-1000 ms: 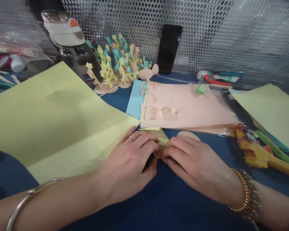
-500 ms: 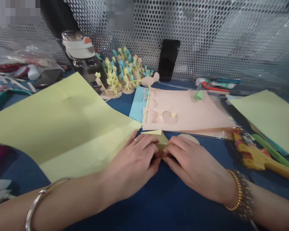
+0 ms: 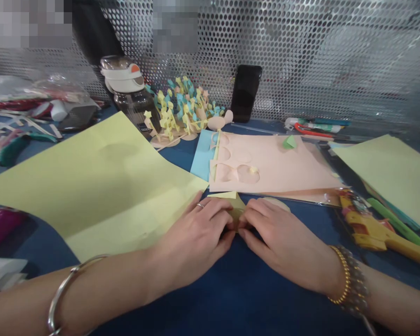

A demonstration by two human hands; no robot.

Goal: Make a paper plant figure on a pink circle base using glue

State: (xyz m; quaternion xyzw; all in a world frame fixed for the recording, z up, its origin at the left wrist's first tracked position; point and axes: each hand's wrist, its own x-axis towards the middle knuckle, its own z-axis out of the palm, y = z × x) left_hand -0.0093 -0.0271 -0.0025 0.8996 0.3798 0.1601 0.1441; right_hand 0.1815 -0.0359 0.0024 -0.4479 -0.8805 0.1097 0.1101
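Left hand (image 3: 192,242) and right hand (image 3: 283,242) are staying narrowly closed, pinching a small folded pale-yellow paper piece (image 3: 236,206) just below a cut peach paper sheet (image 3: 276,163); grip is showing no visible change.

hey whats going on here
A person is pressing a small folded piece of yellow paper between their left hand and right hand, with the fingertips meeting at it. A large pale yellow sheet lies beside the left hand. Just beyond the hands is a peach paper sheet with circles cut from it, and behind that stands a cluster of colored paper strips.
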